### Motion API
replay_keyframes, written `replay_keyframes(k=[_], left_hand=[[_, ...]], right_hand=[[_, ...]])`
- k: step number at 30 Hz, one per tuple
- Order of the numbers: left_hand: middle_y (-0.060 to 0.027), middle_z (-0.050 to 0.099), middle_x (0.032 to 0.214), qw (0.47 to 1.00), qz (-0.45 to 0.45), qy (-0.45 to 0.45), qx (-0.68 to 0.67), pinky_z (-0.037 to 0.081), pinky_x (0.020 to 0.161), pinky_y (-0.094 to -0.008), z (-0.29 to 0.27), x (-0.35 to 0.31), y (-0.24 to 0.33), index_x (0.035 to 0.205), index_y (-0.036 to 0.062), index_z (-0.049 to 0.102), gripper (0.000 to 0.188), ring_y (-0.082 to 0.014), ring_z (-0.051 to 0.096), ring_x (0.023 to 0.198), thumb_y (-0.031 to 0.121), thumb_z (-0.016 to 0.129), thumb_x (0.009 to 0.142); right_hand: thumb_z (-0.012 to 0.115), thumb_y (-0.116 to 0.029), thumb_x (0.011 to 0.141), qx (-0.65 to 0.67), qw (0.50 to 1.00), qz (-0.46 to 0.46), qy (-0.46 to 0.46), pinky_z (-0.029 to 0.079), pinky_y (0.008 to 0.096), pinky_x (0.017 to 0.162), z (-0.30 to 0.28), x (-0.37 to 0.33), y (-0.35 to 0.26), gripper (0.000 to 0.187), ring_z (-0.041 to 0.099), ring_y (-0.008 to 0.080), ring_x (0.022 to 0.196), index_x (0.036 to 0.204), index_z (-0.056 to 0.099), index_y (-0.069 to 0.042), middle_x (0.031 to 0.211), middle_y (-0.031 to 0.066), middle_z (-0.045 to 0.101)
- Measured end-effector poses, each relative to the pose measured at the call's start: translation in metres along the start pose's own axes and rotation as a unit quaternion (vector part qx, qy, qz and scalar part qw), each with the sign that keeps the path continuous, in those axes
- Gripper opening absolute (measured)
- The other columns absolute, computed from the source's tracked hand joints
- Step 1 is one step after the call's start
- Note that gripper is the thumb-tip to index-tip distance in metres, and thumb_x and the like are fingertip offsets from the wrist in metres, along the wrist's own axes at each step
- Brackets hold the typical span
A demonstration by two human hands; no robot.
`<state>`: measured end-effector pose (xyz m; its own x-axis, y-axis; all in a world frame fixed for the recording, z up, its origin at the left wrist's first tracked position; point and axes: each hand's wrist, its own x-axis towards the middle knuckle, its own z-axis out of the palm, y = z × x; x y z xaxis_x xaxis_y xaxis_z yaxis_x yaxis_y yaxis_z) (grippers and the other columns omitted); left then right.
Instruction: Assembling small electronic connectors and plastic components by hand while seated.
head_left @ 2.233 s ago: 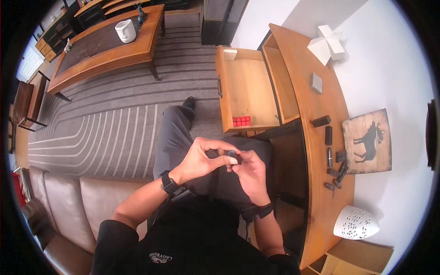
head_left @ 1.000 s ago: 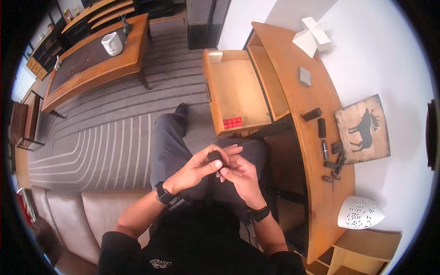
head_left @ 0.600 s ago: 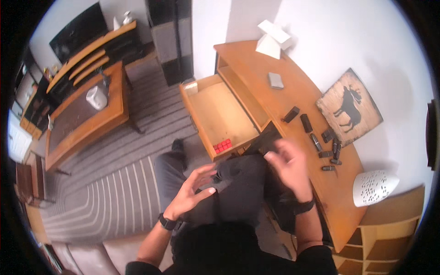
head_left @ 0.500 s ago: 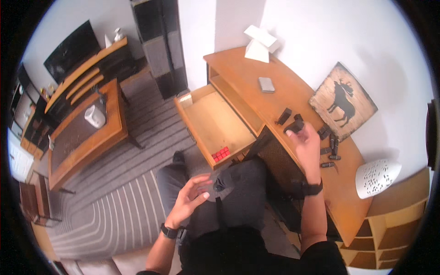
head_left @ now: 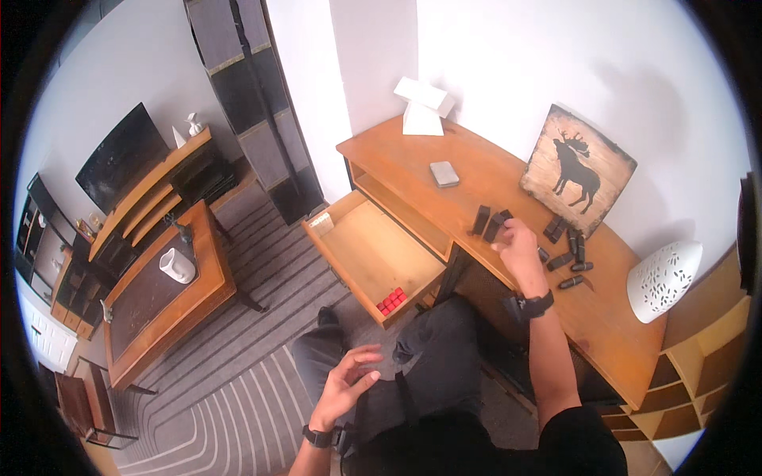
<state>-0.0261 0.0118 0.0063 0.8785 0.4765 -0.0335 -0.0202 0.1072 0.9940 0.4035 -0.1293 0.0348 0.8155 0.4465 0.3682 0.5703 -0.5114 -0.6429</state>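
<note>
The right hand [head_left: 521, 251] partly covered the dark block [head_left: 493, 229] at its fingertips, leaving any grip unclear, and the lower edge cut off the left forearm [head_left: 310, 458].

Left hand [head_left: 347, 385] hovers above the lap [head_left: 432, 385], fingers loosely curved, thumb spread away from them. Left forearm [head_left: 312, 456] sits at the lower edge, only partly in view. Right forearm [head_left: 552, 357] extends further forward, well apart; right hand [head_left: 520, 252] has fingers bent and bunched, fingertip closure unreadable.
</note>
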Motion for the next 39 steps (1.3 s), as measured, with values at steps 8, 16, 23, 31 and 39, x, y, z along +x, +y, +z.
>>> replay_keyframes(k=[8,16,23,31,39], left_hand=[[-0.0108,0.054,0.151,1.0,-0.006,-0.013,-0.015,0.053,0.104,-0.0367,0.01,0.007,0.002,0.129,0.0055,0.068,0.029,-0.0199,0.057,0.133,0.001,0.069,0.101],[-0.011,0.059,0.146,0.999,0.005,-0.037,0.001,0.05,0.108,-0.0368,0.015,0.006,0.003,0.13,0.0026,0.066,0.028,-0.0204,0.06,0.13,0.0,0.067,0.102],[-0.009,0.068,0.135,1.0,-0.011,-0.014,-0.005,0.053,0.105,-0.0369,0.014,0.009,-0.002,0.13,0.0022,0.067,0.028,-0.0191,0.066,0.122,0.004,0.07,0.101],[-0.0106,0.062,0.145,0.997,0.039,0.0,0.066,0.051,0.109,-0.0393,0.04,0.026,0.007,0.146,0.0043,0.054,0.053,-0.0223,0.062,0.129,0.005,0.075,0.097],[-0.0196,0.072,0.114,0.958,-0.035,-0.1,0.266,0.057,0.09,-0.0391,0.05,0.011,0.0,0.154,-0.0014,0.044,0.064,-0.0279,0.075,0.105,0.016,0.074,0.1]], right_hand=[[0.08,-0.014,0.086,-0.23,0.972,-0.047,0.023,0.056,0.0496,0.091,-0.02,0.013,0.0,0.029,0.06,0.0422,0.114,0.102,0.071,0.008,0.114,0.0241,0.063],[0.076,-0.009,0.081,-0.28,0.958,-0.03,0.052,0.057,0.0479,0.094,-0.037,0.03,0.01,0.02,0.062,0.043,0.112,0.094,0.071,0.006,0.109,0.0251,0.066],[0.077,-0.008,0.084,-0.011,0.984,-0.076,0.164,0.053,0.0422,0.091,-0.091,-0.011,-0.059,0.031,0.067,0.0331,0.105,0.111,0.065,0.0,0.108,0.0187,0.069],[0.081,-0.008,0.085,0.219,0.95,-0.167,-0.149,0.054,0.0316,0.07,-0.047,-0.115,-0.11,0.027,0.068,0.0213,0.082,0.109,0.07,-0.004,0.098,0.0121,0.07],[0.081,-0.01,0.09,0.277,0.874,-0.148,-0.371,0.056,0.033,0.07,0.011,-0.189,-0.114,0.034,0.068,0.0194,0.082,0.12,0.068,-0.002,0.098,0.0115,0.067]])
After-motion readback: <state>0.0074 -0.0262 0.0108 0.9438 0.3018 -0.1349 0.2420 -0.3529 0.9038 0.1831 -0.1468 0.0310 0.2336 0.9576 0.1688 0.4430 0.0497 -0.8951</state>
